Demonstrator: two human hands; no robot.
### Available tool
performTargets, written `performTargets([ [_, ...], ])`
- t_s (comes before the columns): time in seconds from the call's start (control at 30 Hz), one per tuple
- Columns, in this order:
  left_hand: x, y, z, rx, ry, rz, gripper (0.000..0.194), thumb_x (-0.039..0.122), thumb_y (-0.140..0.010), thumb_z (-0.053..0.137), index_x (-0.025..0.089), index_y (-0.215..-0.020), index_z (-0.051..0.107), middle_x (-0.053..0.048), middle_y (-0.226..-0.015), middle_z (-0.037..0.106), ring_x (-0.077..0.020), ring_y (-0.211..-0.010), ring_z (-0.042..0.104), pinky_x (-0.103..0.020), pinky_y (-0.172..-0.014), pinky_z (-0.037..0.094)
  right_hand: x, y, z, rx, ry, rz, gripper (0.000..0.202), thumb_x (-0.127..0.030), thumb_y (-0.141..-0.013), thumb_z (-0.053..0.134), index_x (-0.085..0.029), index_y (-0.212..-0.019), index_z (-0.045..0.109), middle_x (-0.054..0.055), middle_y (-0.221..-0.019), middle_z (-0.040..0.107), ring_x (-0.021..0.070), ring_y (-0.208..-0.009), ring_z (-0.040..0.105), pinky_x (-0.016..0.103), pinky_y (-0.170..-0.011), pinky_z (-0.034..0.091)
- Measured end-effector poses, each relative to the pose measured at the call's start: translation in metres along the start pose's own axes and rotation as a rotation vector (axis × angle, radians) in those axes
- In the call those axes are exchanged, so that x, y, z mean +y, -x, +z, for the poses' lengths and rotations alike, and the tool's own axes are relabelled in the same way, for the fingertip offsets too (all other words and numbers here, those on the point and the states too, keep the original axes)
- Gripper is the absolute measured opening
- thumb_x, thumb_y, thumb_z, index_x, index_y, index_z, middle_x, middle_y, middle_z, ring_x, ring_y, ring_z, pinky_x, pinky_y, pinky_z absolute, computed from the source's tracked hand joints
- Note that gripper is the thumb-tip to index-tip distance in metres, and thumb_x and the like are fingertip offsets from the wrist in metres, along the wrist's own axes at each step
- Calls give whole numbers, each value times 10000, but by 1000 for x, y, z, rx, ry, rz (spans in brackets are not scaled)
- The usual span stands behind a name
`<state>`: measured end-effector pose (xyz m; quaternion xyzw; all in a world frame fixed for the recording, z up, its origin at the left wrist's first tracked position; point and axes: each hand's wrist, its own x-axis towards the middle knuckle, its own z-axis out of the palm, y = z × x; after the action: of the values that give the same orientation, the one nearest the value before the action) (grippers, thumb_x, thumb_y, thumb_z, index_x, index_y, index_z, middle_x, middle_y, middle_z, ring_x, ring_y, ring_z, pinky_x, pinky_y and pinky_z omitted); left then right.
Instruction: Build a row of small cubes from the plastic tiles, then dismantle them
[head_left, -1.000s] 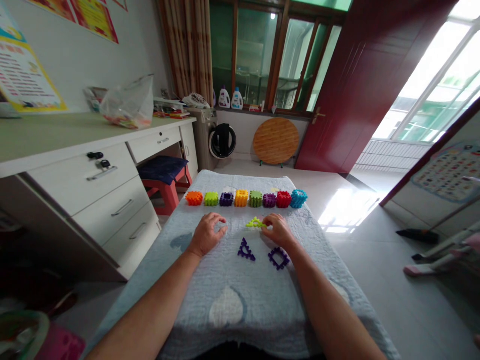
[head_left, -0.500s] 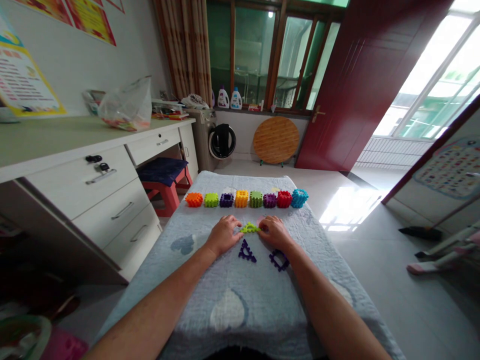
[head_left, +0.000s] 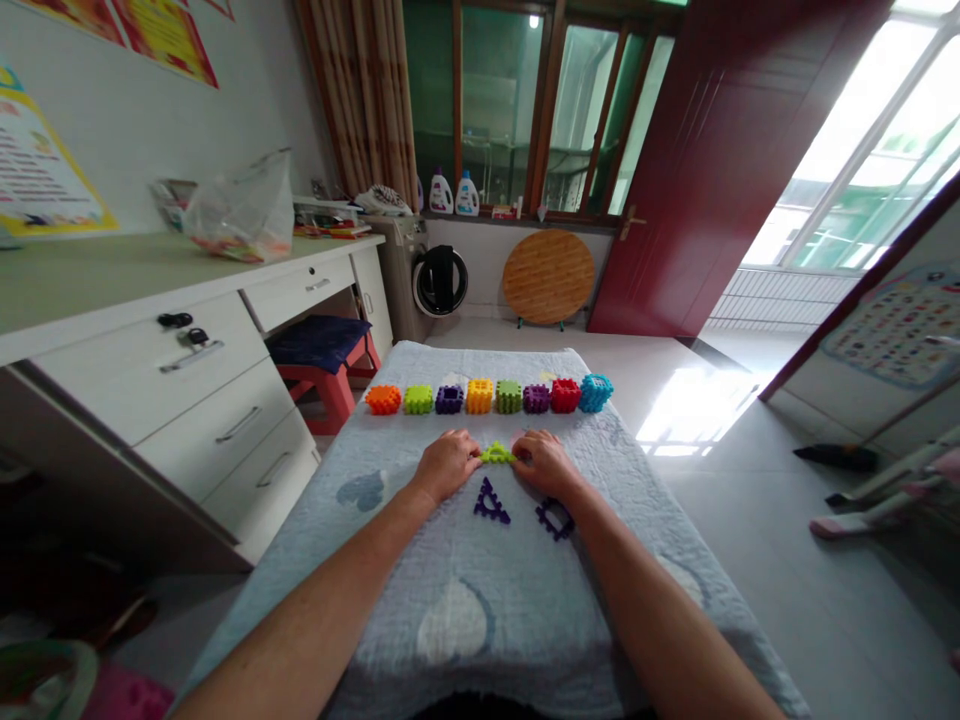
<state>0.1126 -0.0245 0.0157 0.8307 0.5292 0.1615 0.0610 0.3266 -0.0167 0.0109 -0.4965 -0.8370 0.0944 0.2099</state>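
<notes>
A lime-green triangular puzzle piece [head_left: 496, 454] with notched edges lies on the cloth between my hands. My left hand [head_left: 448, 464] pinches its left corner, fingers closed. At the opposite corner, my right hand [head_left: 546, 462] grips the same piece with curled fingers. Just nearer to me is a dark purple triangular piece [head_left: 491, 502], flat on the cloth. A dark purple square frame piece [head_left: 554, 518] lies beside my right wrist, partly covered by the forearm.
Beyond my hands stands a row of several block cubes, from an orange one [head_left: 383, 400] to a blue one [head_left: 596, 393]. They sit on a table with a grey-blue cloth [head_left: 420, 600]. To the left are a white desk [head_left: 195, 380] and a red stool [head_left: 330, 385].
The view has shifted slightly, so everything appears a little further left. Both hands keep their hold on the green triangular piece, with no clear movement of it.
</notes>
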Motion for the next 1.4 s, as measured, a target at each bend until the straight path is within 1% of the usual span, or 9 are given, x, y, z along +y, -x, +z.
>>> performTargets([
  [0.4,-4,4,1,15,27,94,147,261,-870,567,216,-911,701,-63,-926,633,-214,-917,546,-328,-843,447,4,-1,3,-11,-47,-9,19,-184,-761,622,-185,-764,640,16,-804,611,153,-784,510,277,-748,331],
  [0.5,-4,7,-3,33,26,112,136,251,-862,580,206,-917,696,-65,-928,633,-214,-918,546,-330,-848,448,8,-1,2,32,-94,-15,75,-169,-749,615,-181,-811,656,22,-810,614,155,-787,525,278,-776,360],
  [0.6,-11,11,-13,87,44,113,131,241,-857,582,199,-916,691,-67,-928,641,-216,-914,552,-341,-858,450,14,1,-1,97,-117,3,118,-158,-746,594,-169,-841,664,36,-824,619,165,-801,540,282,-786,381],
  [0.7,-31,15,-30,189,47,42,129,249,-855,572,209,-903,686,-58,-928,651,-212,-917,568,-345,-877,450,21,4,-4,129,-134,23,142,-178,-755,582,-168,-867,668,39,-827,625,169,-798,545,286,-779,392],
  [0.87,-79,10,-55,401,-62,-238,168,289,-853,539,204,-871,682,-71,-944,668,-227,-941,595,-337,-878,454,23,6,-3,140,-133,39,163,-198,-763,566,-169,-886,669,40,-818,631,170,-783,546,293,-773,394],
  [0.97,-94,0,-63,411,-168,-369,186,299,-848,525,204,-844,686,-82,-961,676,-236,-922,606,-323,-817,462,23,5,-1,131,-130,41,164,-197,-764,563,-171,-884,671,37,-811,628,169,-771,543,295,-768,386],
  [1.13,-92,-18,-62,351,-289,-443,205,288,-834,520,201,-775,696,-99,-884,674,-255,-876,612,-317,-723,446,26,6,1,124,-141,53,171,-190,-753,569,-164,-888,670,35,-793,617,167,-752,535,295,-765,381],
  [1.3,-86,-26,-57,331,-330,-452,248,281,-831,500,165,-764,708,-147,-870,671,-300,-864,616,-350,-691,440,28,7,1,120,-138,46,179,-165,-735,568,-163,-882,669,34,-788,614,166,-751,534,291,-766,383],
  [1.4,-86,-28,-54,313,-353,-451,260,265,-835,485,158,-769,713,-153,-867,674,-298,-864,622,-354,-706,444,27,7,0,119,-136,44,182,-156,-735,563,-160,-882,671,36,-784,616,166,-748,535,290,-762,384],
])
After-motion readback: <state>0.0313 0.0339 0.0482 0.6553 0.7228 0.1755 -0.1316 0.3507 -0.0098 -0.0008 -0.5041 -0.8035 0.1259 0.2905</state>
